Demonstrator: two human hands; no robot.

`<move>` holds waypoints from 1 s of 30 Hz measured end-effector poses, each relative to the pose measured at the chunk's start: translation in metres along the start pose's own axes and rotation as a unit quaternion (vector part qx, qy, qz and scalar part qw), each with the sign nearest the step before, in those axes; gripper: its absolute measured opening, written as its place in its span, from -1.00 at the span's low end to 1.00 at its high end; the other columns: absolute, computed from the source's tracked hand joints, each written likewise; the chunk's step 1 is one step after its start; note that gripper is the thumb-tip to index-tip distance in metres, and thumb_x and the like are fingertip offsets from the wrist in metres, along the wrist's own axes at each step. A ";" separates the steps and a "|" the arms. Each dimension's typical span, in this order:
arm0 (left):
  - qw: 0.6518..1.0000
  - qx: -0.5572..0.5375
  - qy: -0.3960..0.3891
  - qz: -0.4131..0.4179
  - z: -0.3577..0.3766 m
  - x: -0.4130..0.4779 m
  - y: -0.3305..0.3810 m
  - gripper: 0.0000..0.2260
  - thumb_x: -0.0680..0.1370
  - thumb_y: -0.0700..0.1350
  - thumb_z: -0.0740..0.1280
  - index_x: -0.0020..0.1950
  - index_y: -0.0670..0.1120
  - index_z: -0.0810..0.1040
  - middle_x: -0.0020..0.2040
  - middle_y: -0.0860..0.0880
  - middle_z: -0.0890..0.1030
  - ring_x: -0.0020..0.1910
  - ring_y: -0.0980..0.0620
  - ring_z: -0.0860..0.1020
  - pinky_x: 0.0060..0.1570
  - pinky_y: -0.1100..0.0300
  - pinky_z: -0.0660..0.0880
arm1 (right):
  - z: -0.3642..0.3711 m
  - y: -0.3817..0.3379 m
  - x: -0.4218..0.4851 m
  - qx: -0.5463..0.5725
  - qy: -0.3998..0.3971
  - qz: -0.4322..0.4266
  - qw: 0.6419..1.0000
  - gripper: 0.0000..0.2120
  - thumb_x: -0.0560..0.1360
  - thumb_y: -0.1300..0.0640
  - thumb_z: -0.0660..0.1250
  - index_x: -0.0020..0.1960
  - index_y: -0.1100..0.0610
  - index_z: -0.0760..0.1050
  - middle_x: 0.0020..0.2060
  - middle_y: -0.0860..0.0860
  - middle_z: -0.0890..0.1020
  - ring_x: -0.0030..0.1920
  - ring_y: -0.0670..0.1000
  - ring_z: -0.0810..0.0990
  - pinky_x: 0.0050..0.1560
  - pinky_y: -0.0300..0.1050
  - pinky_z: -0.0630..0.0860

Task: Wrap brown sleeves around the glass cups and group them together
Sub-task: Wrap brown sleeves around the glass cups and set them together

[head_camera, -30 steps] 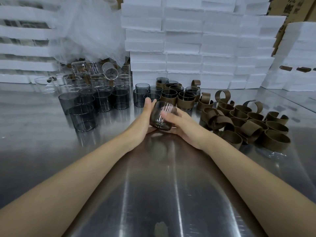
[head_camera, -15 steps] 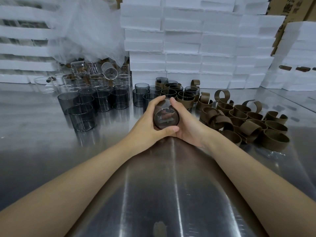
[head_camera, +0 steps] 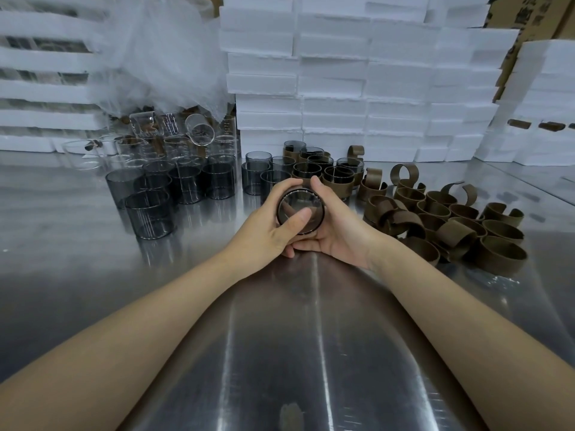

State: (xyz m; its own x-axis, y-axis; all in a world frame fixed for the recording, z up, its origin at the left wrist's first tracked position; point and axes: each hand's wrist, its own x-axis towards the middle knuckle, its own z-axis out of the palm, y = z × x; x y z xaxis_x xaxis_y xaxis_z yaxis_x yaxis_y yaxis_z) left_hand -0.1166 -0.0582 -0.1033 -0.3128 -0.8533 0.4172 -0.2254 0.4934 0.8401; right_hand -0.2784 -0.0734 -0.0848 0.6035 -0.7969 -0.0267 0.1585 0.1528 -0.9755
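Fingers of the left hand [head_camera: 264, 227] and right hand [head_camera: 339, 230] curl around one smoky glass cup [head_camera: 300, 209], tipped toward the camera above the steel table [head_camera: 280, 353].

Reaching forward, left hand [head_camera: 264, 233] and right hand [head_camera: 340, 233] grip one glass cup [head_camera: 306, 201].

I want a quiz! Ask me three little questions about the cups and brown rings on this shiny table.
1. True or false: the left hand and the right hand both hold one glass cup.
2. Where does the pile of loose brown sleeves lie? A) on the person's left B) on the person's right C) inside the cups
3. Fill in: the bare dark cups stand on a shiny ___ table.
Key: 1 true; 2 B; 3 metal.
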 end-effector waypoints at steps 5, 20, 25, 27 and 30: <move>1.000 -0.022 -0.012 -0.007 -0.001 0.000 -0.003 -0.62 0.47 0.29 0.26 0.28 0.44 0.32 0.03 -0.03 0.57 -0.28 -0.21 0.61 -0.27 0.06 0.61 | -0.002 0.001 0.001 0.004 -0.011 0.014 1.000 -0.37 0.47 -0.41 0.18 0.17 0.08 0.61 0.03 0.15 0.69 0.09 0.14 0.66 0.04 -0.14 0.57; 0.999 -0.039 0.013 -0.017 -0.002 -0.005 0.000 -0.58 0.56 0.32 0.01 0.36 0.28 0.37 -0.06 0.05 0.59 -0.33 -0.09 0.60 -0.27 0.12 0.59 | -0.002 0.002 0.001 -0.012 -0.004 0.023 1.000 -0.35 0.50 -0.41 0.13 0.15 0.12 0.61 0.02 0.20 0.68 0.11 0.15 0.65 0.05 -0.18 0.57; 0.997 -0.041 0.050 -0.041 -0.001 -0.002 0.000 -0.48 0.55 0.34 -0.14 0.35 0.24 0.40 -0.04 0.20 0.65 -0.04 0.17 0.63 -0.26 0.14 0.59 | 0.000 0.001 -0.001 -0.017 0.000 0.035 0.999 -0.32 0.46 -0.43 0.14 0.29 0.07 0.51 0.00 0.21 0.69 0.11 0.14 0.66 -0.02 -0.22 0.58; 0.996 -0.027 0.070 -0.047 -0.002 -0.002 0.002 -0.48 0.56 0.34 -0.21 0.31 0.32 0.41 0.02 0.24 0.66 0.09 0.15 0.60 -0.07 0.15 0.58 | 0.000 0.001 -0.002 -0.011 0.001 0.032 0.999 -0.35 0.46 -0.41 0.15 0.28 0.04 0.53 0.01 0.14 0.70 0.06 0.12 0.68 -0.06 -0.24 0.58; 0.996 0.003 0.077 -0.038 -0.004 -0.005 0.004 -0.42 0.53 0.31 -0.21 0.38 0.26 0.41 0.16 0.26 0.61 0.17 0.19 0.54 0.04 0.56 0.35 | -0.002 0.000 -0.001 0.012 0.016 0.036 0.999 -0.42 0.49 -0.38 0.13 0.10 0.05 0.65 -0.03 0.08 0.71 -0.04 0.09 0.70 -0.12 -0.23 0.58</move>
State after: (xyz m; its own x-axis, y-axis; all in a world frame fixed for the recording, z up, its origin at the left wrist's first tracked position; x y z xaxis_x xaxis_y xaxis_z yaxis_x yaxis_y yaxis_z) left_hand -0.1123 -0.0527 -0.1006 -0.1494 -0.9035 0.4017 -0.2494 0.4276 0.8689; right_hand -0.2805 -0.0735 -0.0856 0.5897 -0.8008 -0.1046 0.1341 0.2249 -0.9651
